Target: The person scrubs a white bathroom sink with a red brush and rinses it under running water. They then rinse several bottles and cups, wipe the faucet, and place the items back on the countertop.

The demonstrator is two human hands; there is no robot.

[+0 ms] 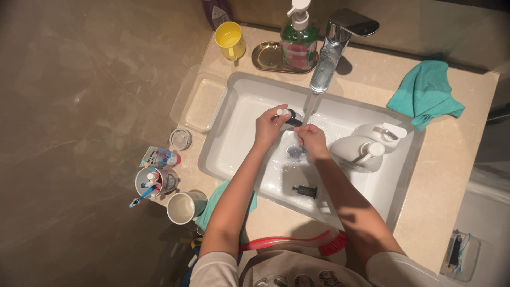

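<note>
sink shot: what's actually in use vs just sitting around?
In use: left hand holding small dark bottle; right hand beside it; faucet running; sink.

Idle: soap dispenser, yellow cup, teal cloth, white pump bottles, red brush.

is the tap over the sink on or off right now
On. A thin stream of water runs from the chrome tap down to the hands, left hand and right hand, over the sink.

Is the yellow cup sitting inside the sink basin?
No, the yellow cup stands on the counter behind the sink, beside the tray with the green soap bottle, well away from both hands.
</note>
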